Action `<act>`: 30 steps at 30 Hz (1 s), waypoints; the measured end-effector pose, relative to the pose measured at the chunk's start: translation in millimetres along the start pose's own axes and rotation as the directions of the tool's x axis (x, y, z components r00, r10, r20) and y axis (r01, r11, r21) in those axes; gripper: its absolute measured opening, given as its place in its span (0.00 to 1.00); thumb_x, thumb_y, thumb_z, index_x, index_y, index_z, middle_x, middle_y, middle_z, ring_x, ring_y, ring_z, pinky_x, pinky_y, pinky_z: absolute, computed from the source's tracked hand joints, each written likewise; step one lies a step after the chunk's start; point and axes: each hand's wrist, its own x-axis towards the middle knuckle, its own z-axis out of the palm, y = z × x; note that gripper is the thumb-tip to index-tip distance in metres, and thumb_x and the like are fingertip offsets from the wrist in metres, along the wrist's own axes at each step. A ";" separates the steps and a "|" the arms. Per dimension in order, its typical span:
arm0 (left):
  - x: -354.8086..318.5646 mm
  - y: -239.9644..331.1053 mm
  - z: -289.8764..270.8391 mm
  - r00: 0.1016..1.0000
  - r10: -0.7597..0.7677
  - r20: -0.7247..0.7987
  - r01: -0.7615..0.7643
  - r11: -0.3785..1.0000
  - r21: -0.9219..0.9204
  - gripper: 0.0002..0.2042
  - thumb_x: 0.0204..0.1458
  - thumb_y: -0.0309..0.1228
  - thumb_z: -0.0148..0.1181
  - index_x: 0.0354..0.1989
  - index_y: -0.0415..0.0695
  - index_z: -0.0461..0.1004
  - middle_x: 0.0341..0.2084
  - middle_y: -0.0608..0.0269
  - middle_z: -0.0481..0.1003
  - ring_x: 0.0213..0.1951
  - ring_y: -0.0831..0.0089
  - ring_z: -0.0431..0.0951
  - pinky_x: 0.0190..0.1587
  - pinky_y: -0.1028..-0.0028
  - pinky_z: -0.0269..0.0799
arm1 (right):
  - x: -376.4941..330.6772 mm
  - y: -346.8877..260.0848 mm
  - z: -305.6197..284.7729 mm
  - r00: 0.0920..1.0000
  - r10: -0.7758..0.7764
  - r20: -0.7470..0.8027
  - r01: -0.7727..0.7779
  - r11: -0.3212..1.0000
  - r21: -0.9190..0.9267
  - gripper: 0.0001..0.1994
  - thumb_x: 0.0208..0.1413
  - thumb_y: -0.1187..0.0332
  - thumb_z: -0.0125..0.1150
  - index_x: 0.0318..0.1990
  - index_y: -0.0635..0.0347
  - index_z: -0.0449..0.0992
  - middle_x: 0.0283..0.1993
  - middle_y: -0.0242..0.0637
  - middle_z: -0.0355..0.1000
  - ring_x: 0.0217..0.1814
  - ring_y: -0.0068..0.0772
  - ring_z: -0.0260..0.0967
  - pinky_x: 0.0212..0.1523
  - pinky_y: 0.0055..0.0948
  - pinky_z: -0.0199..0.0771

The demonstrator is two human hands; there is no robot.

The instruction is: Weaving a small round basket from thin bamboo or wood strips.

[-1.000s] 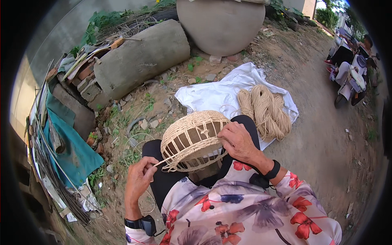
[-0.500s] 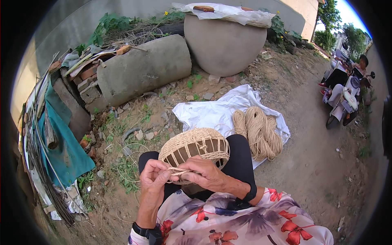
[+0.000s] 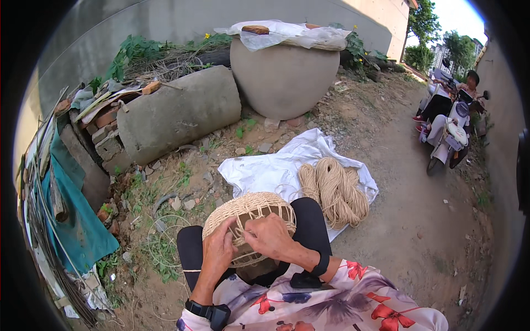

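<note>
A pale basket woven of twisted straw cord rests on my lap between my dark-trousered knees, its openwork side facing me. My left hand is closed at the basket's near left side, fingertips pinched on the cord. A length of cord sticks out to the left beside that wrist. My right hand is closed just right of it, thumb and forefinger pinching a cord strand at the open weave. The fingertips of both hands nearly meet; the exact strands between them are partly hidden.
Coiled hanks of cord lie on a white sheet ahead. Loose cord loops lie on weeds to the left. Beyond stand a large round vat and a concrete cylinder. A person sits by parked scooters at far right.
Both hands have moved forward from in front of the basket onto its open weave. The twisted cord stretched between them earlier is now mostly hidden. The whole view has shifted slightly.
</note>
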 end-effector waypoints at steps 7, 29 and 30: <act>6.5 -13.0 -7.6 1.000 -0.004 0.025 0.002 0.995 0.104 0.17 0.54 0.16 0.46 0.51 0.38 0.73 0.24 0.62 0.70 0.21 0.76 0.72 0.22 0.74 0.70 | 14.2 -12.6 24.7 0.981 -0.002 0.193 0.018 0.996 -0.084 0.11 0.52 0.62 0.58 0.31 0.62 0.74 0.25 0.42 0.74 0.31 0.49 0.73 0.38 0.46 0.64; 15.6 30.4 13.3 0.995 -0.027 -0.094 0.039 0.992 0.123 0.15 0.47 0.18 0.52 0.44 0.42 0.74 0.14 0.67 0.63 0.19 0.78 0.65 0.23 0.73 0.62 | -65.6 164.9 2.6 0.876 0.386 -0.290 -0.416 0.908 -0.048 0.22 0.53 0.57 0.61 0.53 0.57 0.72 0.52 0.47 0.66 0.57 0.53 0.62 0.57 0.48 0.65; 14.3 32.9 14.0 0.994 -0.016 -0.111 0.026 0.996 0.085 0.14 0.48 0.18 0.52 0.43 0.42 0.74 0.14 0.67 0.63 0.19 0.78 0.65 0.23 0.73 0.62 | -66.2 162.6 3.9 0.867 0.404 -0.291 -0.438 0.897 -0.060 0.22 0.53 0.57 0.61 0.53 0.57 0.72 0.52 0.47 0.66 0.57 0.53 0.62 0.57 0.48 0.65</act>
